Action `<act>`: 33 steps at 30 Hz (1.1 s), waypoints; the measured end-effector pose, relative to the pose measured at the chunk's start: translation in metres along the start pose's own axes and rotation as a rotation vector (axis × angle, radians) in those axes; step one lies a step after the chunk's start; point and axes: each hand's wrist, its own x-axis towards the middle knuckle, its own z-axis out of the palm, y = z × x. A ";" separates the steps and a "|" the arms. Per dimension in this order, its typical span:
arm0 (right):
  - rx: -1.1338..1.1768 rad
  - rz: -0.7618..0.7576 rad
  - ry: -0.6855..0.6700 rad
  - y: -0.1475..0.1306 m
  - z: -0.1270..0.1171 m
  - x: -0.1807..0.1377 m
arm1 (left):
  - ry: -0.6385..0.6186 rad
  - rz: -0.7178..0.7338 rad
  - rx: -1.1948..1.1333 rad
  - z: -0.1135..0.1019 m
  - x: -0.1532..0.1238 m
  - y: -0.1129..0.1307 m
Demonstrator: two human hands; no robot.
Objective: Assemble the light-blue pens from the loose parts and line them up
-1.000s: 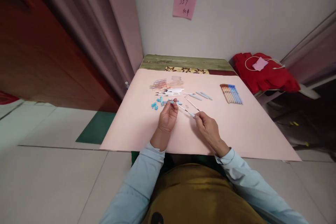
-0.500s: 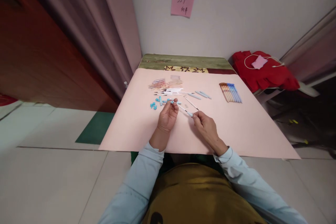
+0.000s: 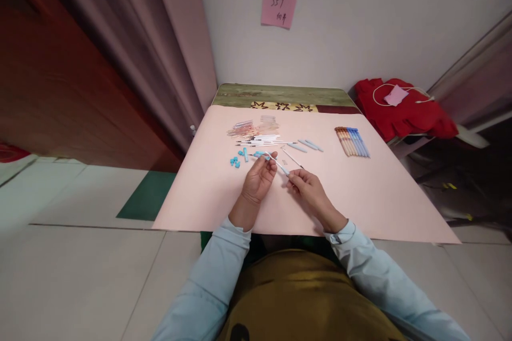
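Note:
My left hand [image 3: 258, 178] is closed in a pinch on a small blue pen part [image 3: 267, 158]. In my right hand [image 3: 310, 189], fingers and thumb are pressed around a light blue pen barrel, mostly hidden. A white pen refill [image 3: 277, 163] runs between the hands, its lower end at the barrel and its upper end at my left fingertips. Whether that upper end sits inside the blue part I cannot tell. Blue pen caps and clips [image 3: 235, 162] lie just left of my left hand. Another white refill [image 3: 293, 158] rests on the table beyond my right hand.
White refills [image 3: 262, 139] lie in a pile behind my hands, with clear and pinkish tubes [image 3: 246, 129] beyond. Several light blue barrels [image 3: 309, 144] are at centre right. A row of brown and blue pens [image 3: 352, 142] lies farther right on the pink-covered table [image 3: 360, 197].
My right hand has moved slightly left, closer to my left hand, and less of the barrel and refill shows between them. My left hand has shifted slightly right.

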 end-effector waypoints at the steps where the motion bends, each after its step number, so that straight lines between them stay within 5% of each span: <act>1: 0.053 0.015 -0.012 -0.002 0.001 0.000 | -0.027 -0.023 0.029 0.000 -0.001 0.000; 8: 0.280 0.089 0.002 -0.010 0.006 -0.003 | -0.112 -0.050 0.084 -0.004 -0.003 -0.001; 14: -0.224 -0.247 0.127 -0.010 0.000 -0.012 | -0.043 0.000 0.075 -0.010 0.003 -0.004; 20: -0.594 -0.366 0.252 -0.018 0.001 -0.018 | -0.065 0.035 0.124 -0.011 0.002 -0.005; 33: -0.688 -0.405 0.313 -0.018 -0.003 -0.009 | -0.159 0.125 0.404 -0.012 0.001 -0.013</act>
